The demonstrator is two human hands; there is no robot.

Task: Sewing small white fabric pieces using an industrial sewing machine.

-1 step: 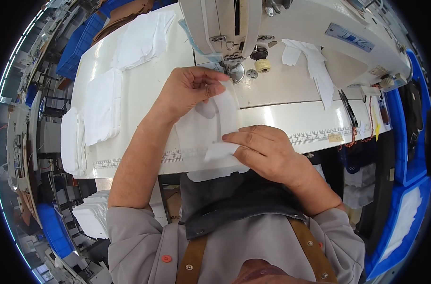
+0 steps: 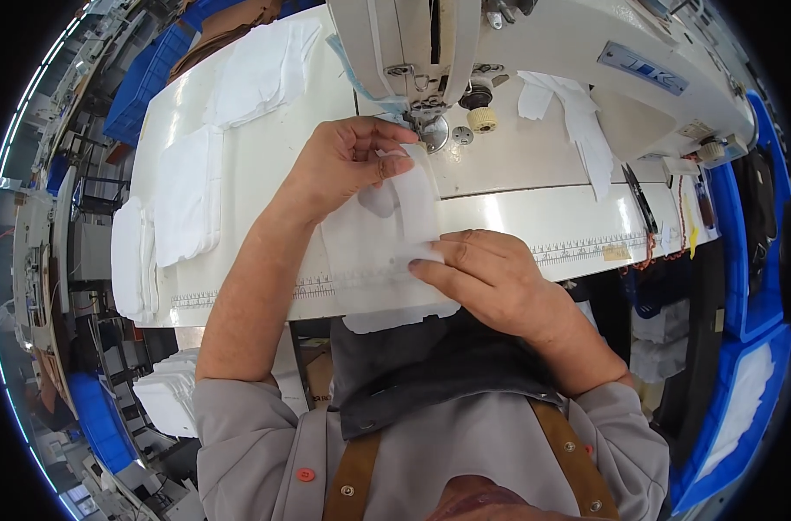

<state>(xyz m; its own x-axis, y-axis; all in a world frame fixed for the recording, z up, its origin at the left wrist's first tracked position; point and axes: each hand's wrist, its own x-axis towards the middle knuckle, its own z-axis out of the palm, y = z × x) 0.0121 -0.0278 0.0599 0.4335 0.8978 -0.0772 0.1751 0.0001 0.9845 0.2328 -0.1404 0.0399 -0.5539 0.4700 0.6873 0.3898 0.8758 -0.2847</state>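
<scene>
A thin, see-through white fabric piece (image 2: 352,239) lies on the table just in front of the sewing machine's presser foot (image 2: 430,122). Along its right side runs a narrower white strip (image 2: 417,200). My left hand (image 2: 352,165) pinches the far end of the strip between thumb and fingers, close to the foot. At the strip's near end, my right hand (image 2: 491,273) grips the edge between thumb and fingertips. The piece's near edge hangs over the table front.
White fabric stacks (image 2: 191,195) lie on the left of the table. Black scissors (image 2: 640,200) and white scraps (image 2: 578,122) lie to the right. A ruler tape (image 2: 578,249) follows the front edge. Blue bins (image 2: 734,417) stand at the far right.
My right fingers have shifted their hold on the strip's near end. The flap that stuck out to the left beneath them is now drawn in at the fingertips. My left hand stays almost still.
</scene>
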